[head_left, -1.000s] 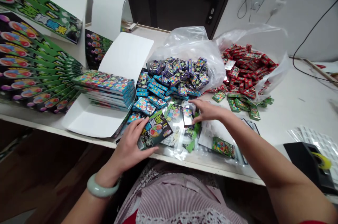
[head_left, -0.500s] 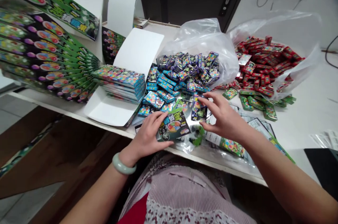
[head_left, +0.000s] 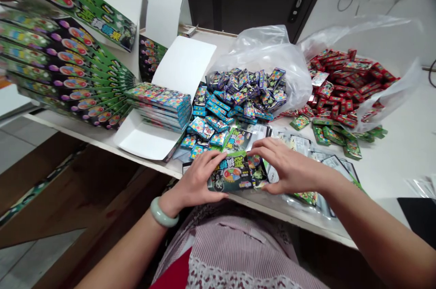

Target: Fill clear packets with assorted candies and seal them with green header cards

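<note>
Near the table's front edge, my left hand (head_left: 200, 177) grips a flat dark printed packet (head_left: 233, 174) with a green top edge, thumb below and fingers above. My right hand (head_left: 284, 164) pinches a small purple-and-black box (head_left: 259, 171) between thumb and fingers, right up against the packet's right end. How far the box is inside the packet, if at all, I cannot tell. Just behind lie another printed packet (head_left: 238, 138) and several small blue boxes (head_left: 201, 128).
A clear bag of purple boxes (head_left: 250, 87) stands behind, and a bag of red boxes (head_left: 347, 82) at right, with green boxes (head_left: 329, 135) before it. Flat packets (head_left: 340, 166) lie right. An open white carton (head_left: 143, 141) holds stacked packs (head_left: 160, 102); fanned printed cards (head_left: 78, 71) stand left.
My right hand has brought the small purple box down toward me, against the packet's right end. My left hand still holds the packet, now slightly further right in view.
</note>
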Demonstrator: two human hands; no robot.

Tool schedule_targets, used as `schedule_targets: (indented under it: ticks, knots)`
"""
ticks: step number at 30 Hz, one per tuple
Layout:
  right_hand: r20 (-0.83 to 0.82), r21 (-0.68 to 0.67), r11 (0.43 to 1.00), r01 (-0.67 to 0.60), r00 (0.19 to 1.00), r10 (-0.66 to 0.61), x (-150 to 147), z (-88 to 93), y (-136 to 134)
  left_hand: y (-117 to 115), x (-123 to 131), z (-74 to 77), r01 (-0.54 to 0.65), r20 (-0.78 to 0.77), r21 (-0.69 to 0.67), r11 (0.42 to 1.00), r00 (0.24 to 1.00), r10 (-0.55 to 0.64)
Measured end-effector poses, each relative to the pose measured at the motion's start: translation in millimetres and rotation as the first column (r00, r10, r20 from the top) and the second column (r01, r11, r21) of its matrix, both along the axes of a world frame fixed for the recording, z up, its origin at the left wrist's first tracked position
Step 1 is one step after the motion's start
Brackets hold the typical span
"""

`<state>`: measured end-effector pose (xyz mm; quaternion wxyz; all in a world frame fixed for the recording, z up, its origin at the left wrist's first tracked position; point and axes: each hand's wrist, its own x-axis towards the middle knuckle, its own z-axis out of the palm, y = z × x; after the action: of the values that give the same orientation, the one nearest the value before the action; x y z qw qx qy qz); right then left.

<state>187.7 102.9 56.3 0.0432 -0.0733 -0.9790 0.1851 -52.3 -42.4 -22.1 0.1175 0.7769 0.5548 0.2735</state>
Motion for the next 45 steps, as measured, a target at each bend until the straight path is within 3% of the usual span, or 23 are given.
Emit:
schedule_targets:
  ticks: [6,11,14,16,19,22,26,31,35,41,45]
  knots:
    - [-0.016,-0.131,0.989,0.064,0.998,-0.066,-6,-11.6,-3,0,-6,1.0,-0.032,-0.003,-0.011,0.999,0.999,0.032]
    - [-0.124,-0.127,0.962,0.242,0.958,-0.258,-10,-22.3,-16,1,-7,-0.8,-0.144,0.002,0.016,0.989,0.990,0.144]
    - [-0.130,-0.124,0.957,0.262,0.952,-0.277,-16,-30.2,-26,1,-2,-5.4,-0.106,0.017,0.008,0.994,0.994,0.106]
    - [-0.148,-0.191,0.948,0.254,0.947,-0.284,-17,-35.6,-21,1,-1,-7.4,-0.093,0.025,-0.006,0.996,0.995,0.094]
    - [-0.234,-0.335,0.864,0.375,0.855,-0.462,-17,-43.4,7,-4,-7,-5.9,-0.128,0.016,-0.019,0.992,0.992,0.128]
    - [-0.234,-0.382,0.756,0.532,0.735,-0.636,-34,-51.7,40,-10,-16,-1.5,-0.140,0.009,-0.019,0.990,0.990,0.141]
    - [-0.011,-0.338,0.755,0.562,0.799,-0.601,-95,-61.4,55,-16,-21,-0.7,-0.165,0.030,-0.012,0.986,0.986,0.166]
    - [0.165,-0.297,0.653,0.696,0.711,-0.683,-150,-78.6,61,-26,-31,-6.7,-0.224,0.037,-0.017,0.974,0.974,0.224]
    - [0.238,-0.355,0.601,0.716,0.691,-0.683,-152,-90.2,70,-29,-38,-8.5,-0.269,0.050,-0.023,0.963,0.962,0.270]
    - [0.227,-0.408,0.592,0.695,0.705,-0.672,-151,-87.8,61,-26,-39,-11.1,-0.257,0.043,-0.014,0.966,0.965,0.257]
    - [0.237,-0.464,0.543,0.700,0.689,-0.685,-153,-89.1,55,-28,-39,-11.8,-0.260,0.056,-0.003,0.966,0.964,0.260]
